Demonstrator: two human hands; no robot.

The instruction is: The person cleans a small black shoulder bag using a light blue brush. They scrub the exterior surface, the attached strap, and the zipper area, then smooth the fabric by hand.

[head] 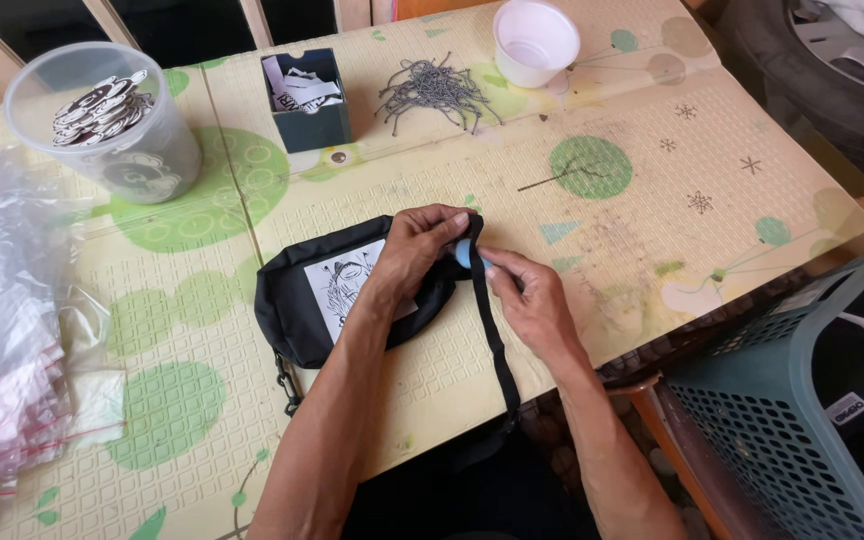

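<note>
A black bag [297,300] lies flat on the bench [652,200], a little left of the middle and close to the near edge, with a white patch bearing a dark drawing facing up. The left hand [414,248] rests on the bag's right end, its fingers [449,222] clenched around the top of the black strap [497,340] where it joins the bag. The right hand [532,300] sits just beside it, touching it at the fingertips, and pinches a small blue piece [463,253] against the strap between thumb and forefinger. What the blue piece is cannot be told, as most of it is hidden by the fingers. From the hands the strap runs down and toward the person, crosses the bench's near edge and hangs over it. A dark metal clip [287,385] sticks out from the bag's lower left corner.

To the right of the hands the bench surface is bare up to its right edge, where a teal plastic basket [802,400] stands below bench level. Behind the hands, well apart, lie a pile of thin grey strings [437,92], a white cup [535,40] and a small dark box [309,100] with paper slips. At the far left stands a clear tub [102,125] of round badges, and clear plastic bags [7,320] crowd the left edge.
</note>
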